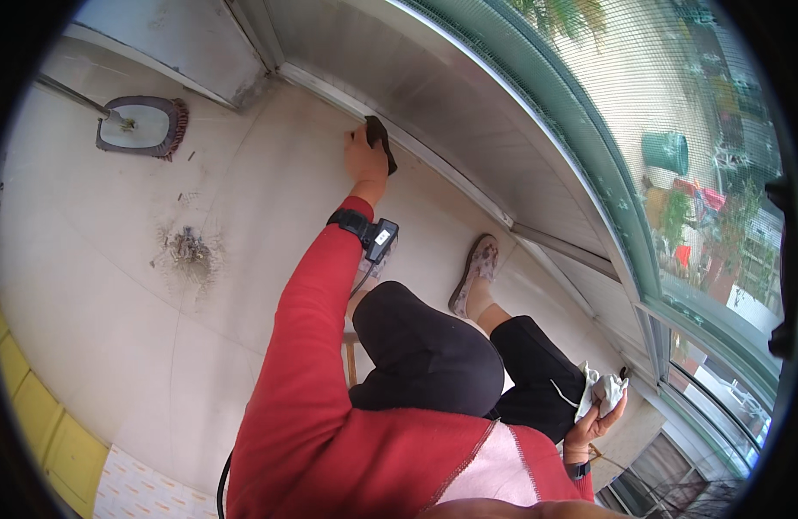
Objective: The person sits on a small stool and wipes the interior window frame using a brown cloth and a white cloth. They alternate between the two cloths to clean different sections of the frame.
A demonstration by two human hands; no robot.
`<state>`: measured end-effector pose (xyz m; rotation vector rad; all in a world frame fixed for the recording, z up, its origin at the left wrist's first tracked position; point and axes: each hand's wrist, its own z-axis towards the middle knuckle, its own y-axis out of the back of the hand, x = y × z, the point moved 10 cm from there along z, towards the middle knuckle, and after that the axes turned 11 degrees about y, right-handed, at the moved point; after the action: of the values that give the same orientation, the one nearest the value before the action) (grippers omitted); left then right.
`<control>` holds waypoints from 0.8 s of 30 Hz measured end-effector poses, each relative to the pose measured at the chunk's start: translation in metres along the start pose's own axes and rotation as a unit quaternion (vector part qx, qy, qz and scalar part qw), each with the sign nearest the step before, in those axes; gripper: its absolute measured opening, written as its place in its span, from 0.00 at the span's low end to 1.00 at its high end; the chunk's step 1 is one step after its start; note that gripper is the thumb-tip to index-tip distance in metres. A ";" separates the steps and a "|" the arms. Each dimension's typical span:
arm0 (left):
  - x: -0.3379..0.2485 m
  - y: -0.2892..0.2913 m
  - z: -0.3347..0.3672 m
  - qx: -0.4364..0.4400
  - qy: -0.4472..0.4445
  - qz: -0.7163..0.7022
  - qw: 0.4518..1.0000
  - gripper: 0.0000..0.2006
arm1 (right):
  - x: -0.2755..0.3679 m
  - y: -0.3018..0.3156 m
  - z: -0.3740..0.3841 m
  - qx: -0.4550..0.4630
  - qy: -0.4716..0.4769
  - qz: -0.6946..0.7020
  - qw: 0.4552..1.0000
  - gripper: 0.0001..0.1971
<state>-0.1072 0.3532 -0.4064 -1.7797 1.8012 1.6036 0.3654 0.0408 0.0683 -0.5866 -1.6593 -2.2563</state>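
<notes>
The rail [434,163], the pale strip along the foot of the wall [416,82], is the landmark. The left hand [364,160] is on the floor side of it, arm stretched out, fingers closed around a dark pad [380,145]. Whether that pad is a sponge or folded cloth, I cannot tell. It lies on the rail side of the fingers, so nothing of the hand shows between pad and rail. Its long axis does not run along the rail but crosses it at a slant: the upper end meets the rail in the view, while the lower end swings out over the floor [269,164]. Whether the pad presses on floor or rail is hidden by the viewing angle.

The left hand is much the nearer to the rail. The right hand [600,421] is well apart from it, out past the right knee, fingers curled around a crumpled white cloth [600,389] with a thin string hanging from it.

Out from the rail, farther than the left hand, a dirt heap [190,249] lies on the floor. The mop [135,130] rests beyond the rail's upper-left end. One shoe [477,272] stands near the rail's lower-right end.
</notes>
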 end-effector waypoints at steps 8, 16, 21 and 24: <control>-0.038 -0.004 0.042 0.045 -0.016 0.092 0.995 0.17 | -0.001 0.001 -0.001 0.014 -0.004 -0.031 0.999 0.33; -0.146 0.096 -0.041 -0.105 -0.240 -0.132 0.956 0.16 | 0.007 -0.002 0.004 0.007 0.023 0.001 1.000 0.33; -0.179 0.118 -0.068 -0.178 -0.324 -0.236 0.899 0.20 | 0.015 -0.006 0.005 0.023 0.024 -0.047 0.998 0.33; -0.151 0.098 -0.052 -0.198 -0.341 -0.206 0.896 0.22 | 0.013 -0.006 0.006 0.018 0.015 -0.044 0.999 0.32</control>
<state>-0.1127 0.3843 -0.2212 -1.3157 0.7706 2.1214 0.3521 0.0480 0.0714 -0.4761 -1.7403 -2.2782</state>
